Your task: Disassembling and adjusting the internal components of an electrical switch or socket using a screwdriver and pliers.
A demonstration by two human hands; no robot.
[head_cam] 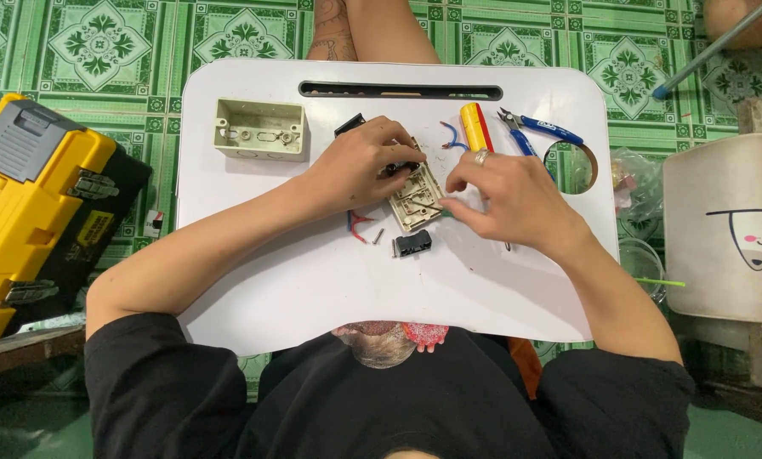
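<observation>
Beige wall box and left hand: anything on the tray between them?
Bare white tray only. In the head view nothing lies between the beige wall box and the left hand, which rests on the switch plate.

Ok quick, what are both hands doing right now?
Left hand: fingers closed on a small black part at the cream switch plate.
Right hand: fingertips pinching the switch plate's edge.

Beige switch plate [415,200], back side up, tilted, mid-tray between both hands

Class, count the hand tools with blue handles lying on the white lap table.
1: blue-handled cutters lie at the lap table's far right, beside the round hole, beyond the right hand. Others may be hidden under the hands.
</observation>
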